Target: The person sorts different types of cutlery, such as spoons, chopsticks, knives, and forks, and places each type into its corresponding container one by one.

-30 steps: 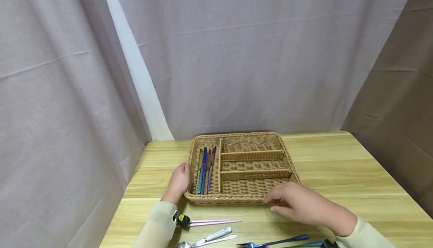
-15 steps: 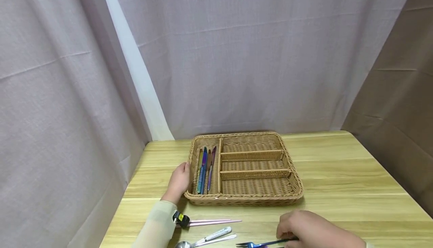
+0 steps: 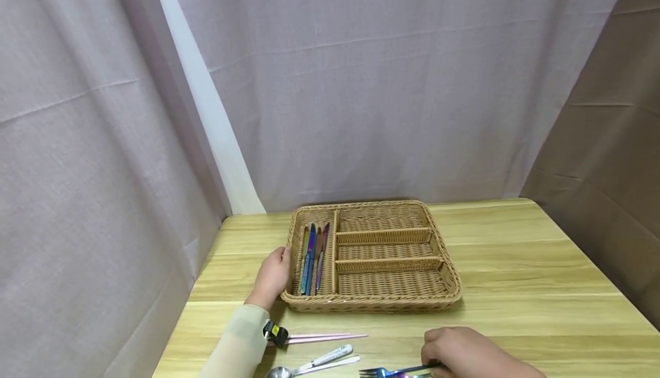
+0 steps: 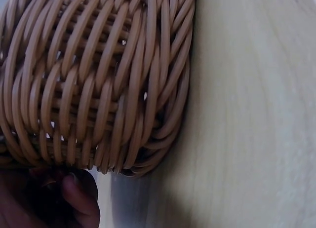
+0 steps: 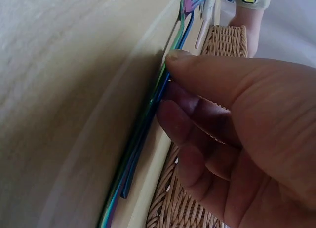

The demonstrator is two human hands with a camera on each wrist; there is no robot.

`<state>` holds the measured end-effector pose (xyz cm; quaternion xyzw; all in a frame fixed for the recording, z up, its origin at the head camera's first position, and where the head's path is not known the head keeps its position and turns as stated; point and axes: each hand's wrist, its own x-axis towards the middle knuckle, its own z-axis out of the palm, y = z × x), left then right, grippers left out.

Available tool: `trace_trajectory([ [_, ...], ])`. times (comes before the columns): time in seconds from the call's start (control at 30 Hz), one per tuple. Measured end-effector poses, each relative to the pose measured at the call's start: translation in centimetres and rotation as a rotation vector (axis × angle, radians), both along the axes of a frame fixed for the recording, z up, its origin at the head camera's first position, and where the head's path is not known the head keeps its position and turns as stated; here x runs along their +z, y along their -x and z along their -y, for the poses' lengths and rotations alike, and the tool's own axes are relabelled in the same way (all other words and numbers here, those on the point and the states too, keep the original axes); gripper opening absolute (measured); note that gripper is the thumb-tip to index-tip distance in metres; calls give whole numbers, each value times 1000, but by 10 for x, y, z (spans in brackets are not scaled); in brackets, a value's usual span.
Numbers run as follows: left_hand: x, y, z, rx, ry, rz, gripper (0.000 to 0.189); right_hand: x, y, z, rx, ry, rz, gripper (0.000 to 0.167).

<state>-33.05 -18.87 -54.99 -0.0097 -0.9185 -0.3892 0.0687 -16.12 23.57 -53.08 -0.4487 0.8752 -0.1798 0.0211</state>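
Observation:
A wicker cutlery tray [image 3: 373,307] with divided compartments stands on the table. Several iridescent table knives [image 3: 311,260] lie in its left compartment. My left hand [image 3: 273,275] grips the tray's left side, thumb at the rim; in the left wrist view only part of the hand [image 4: 81,198] shows beside the woven wall. At the front right, my right hand [image 3: 464,352] reaches down over iridescent forks [image 3: 382,373]. In the right wrist view, the thumb and fingers of that hand [image 5: 237,109] pinch the green-purple and blue fork handles [image 5: 157,92] close over the table.
Two pink chopsticks [image 3: 327,338] lie in front of the tray by the left wrist. Nearer the front edge are spoons, one with a patterned handle [image 3: 334,355]. Grey curtains [image 3: 381,109] hang behind and beside the wooden table [image 3: 526,263].
My right hand has left the tray's front right corner and come down toward the front edge onto the forks. The left hand and the tray have stayed put.

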Motion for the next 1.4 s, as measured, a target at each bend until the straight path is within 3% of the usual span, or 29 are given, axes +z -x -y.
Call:
trace_trajectory([
  [0.23, 3, -1, -4, -5, 20, 14, 45, 4, -2, 3, -72, -49, 111, 19],
  [0.37, 5, -1, -5, -12, 39, 16, 46, 4, -2, 2, -77, -50, 111, 25],
  [0.67, 9, -1, -8, -4, 90, 22, 46, -1, -2, 4, -34, -14, 40, 39],
  [0.8, 12, 0, -7, 12, 118, 2, 42, -3, -3, 6, -46, -48, 54, 39],
  [0.97, 17, -1, -4, 18, 159, -33, 40, -1, -4, 9, -50, -113, 4, 36],
  [1.23, 29, -7, -2, 0, 171, -20, 45, 12, -7, 7, -83, -107, -15, 36],
  [1.4, 29, -7, -5, -17, 197, -38, 47, 32, 0, 4, -82, -29, -165, 38],
])
